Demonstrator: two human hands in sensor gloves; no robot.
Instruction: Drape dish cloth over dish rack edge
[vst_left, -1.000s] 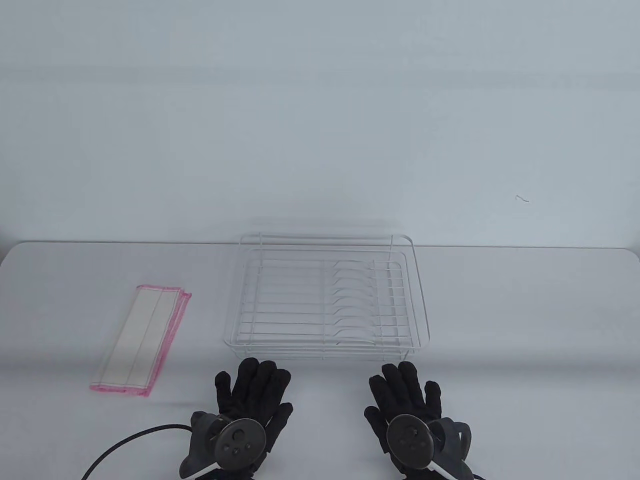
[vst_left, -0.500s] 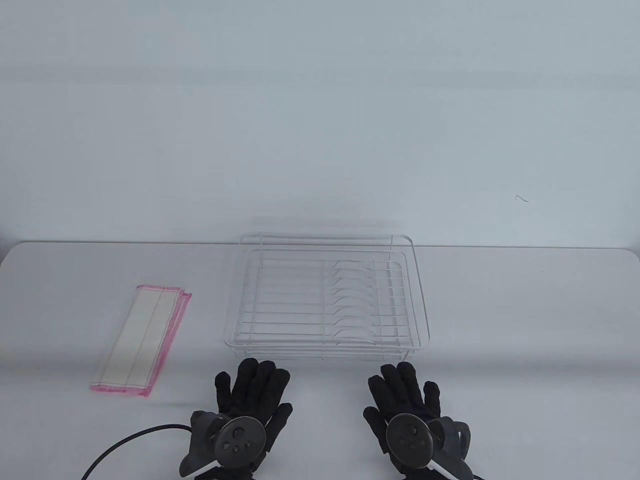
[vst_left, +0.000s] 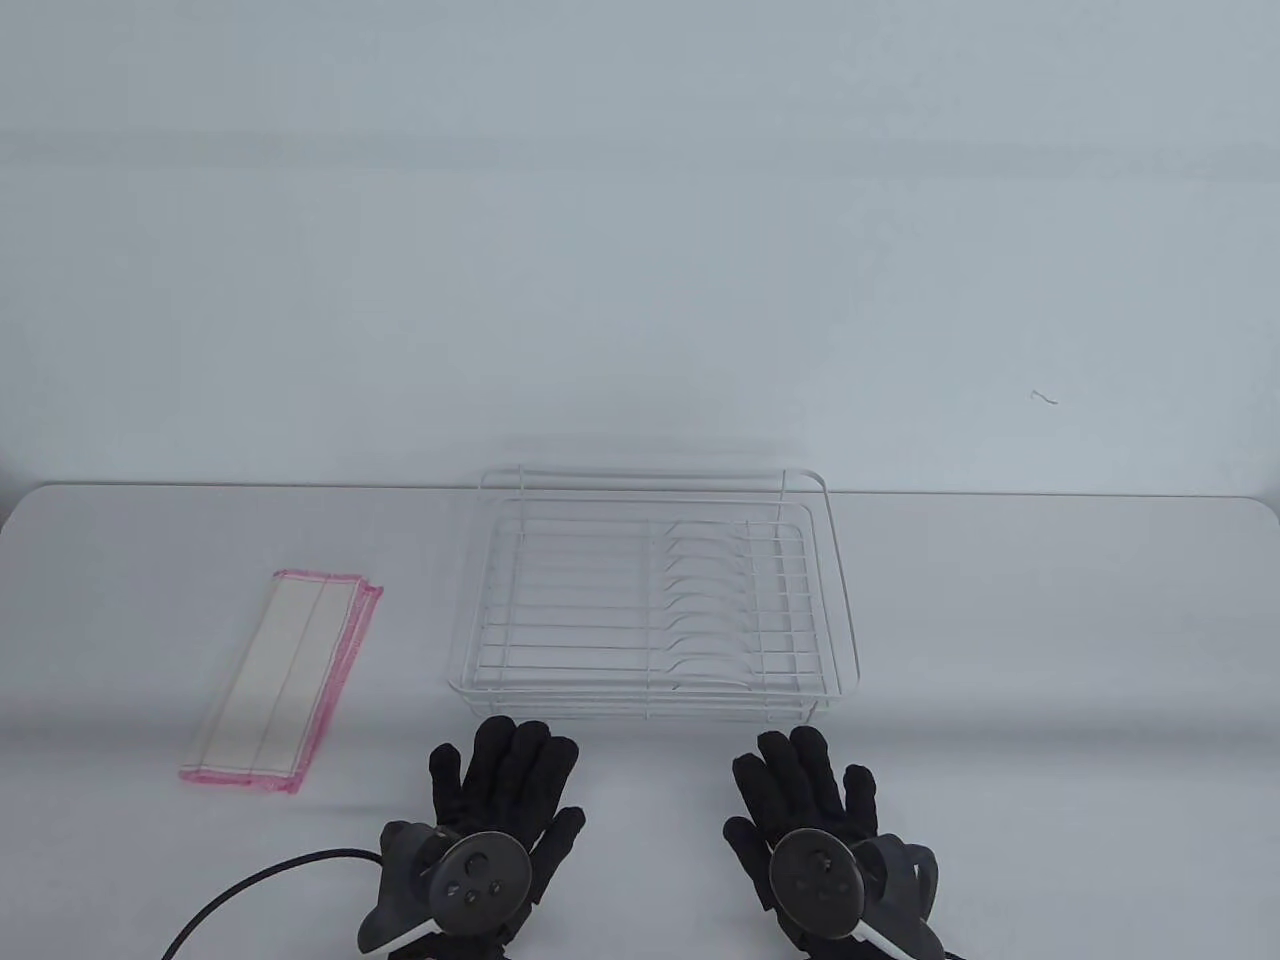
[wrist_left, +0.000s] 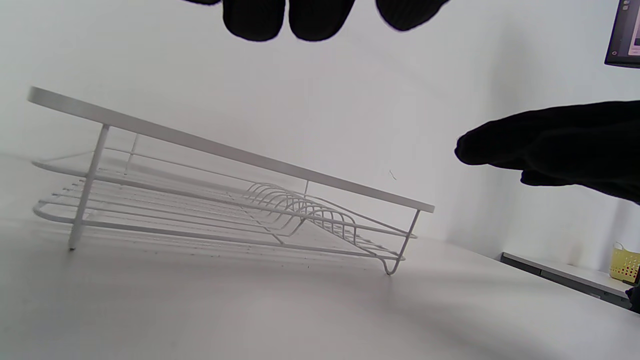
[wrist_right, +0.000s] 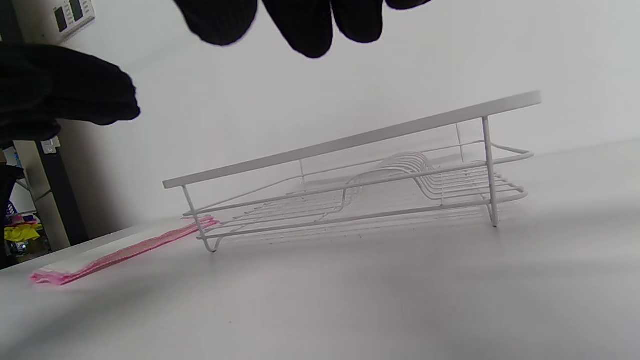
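A folded white dish cloth with pink edging (vst_left: 280, 680) lies flat on the table at the left; it also shows in the right wrist view (wrist_right: 120, 252). A white wire dish rack (vst_left: 655, 600) stands in the middle, seen from low down in the left wrist view (wrist_left: 225, 195) and the right wrist view (wrist_right: 360, 175). My left hand (vst_left: 505, 775) hovers open and empty just in front of the rack's near left corner. My right hand (vst_left: 805, 780) hovers open and empty in front of the rack's near right corner. Neither hand touches the rack or the cloth.
A black cable (vst_left: 260, 880) runs from my left hand's tracker to the bottom edge. The white table (vst_left: 1050, 650) ends at a pale wall behind the rack. A yellow basket (wrist_left: 625, 262) sits off the table in the left wrist view.
My right hand has drifted slightly left and toward me. The left hand, the cloth and the rack have not moved.
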